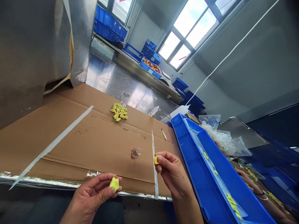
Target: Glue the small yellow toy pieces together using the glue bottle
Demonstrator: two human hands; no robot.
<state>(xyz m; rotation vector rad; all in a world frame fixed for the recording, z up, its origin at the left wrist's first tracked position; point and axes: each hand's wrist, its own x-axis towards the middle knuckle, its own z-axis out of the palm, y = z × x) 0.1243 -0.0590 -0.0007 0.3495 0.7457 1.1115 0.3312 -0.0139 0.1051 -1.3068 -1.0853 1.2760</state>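
Yellow-green moulded piece (pixel 114 184) sits pinched in the left hand (pixel 93 196), grip narrow on it, at the surface's near edge. The right hand (pixel 171 174) pinches a smaller yellow piece (pixel 156 160) at the fingertips. To work well, keep both pinches light and held over the cardboard sheet (pixel 93 140). More pieces lie in the blue bin (pixel 210 186) and a pile (pixel 119 112). No legible writing.

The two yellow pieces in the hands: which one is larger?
The yellow piece in the left hand; the small piece pinched by the right hand is mostly hidden.
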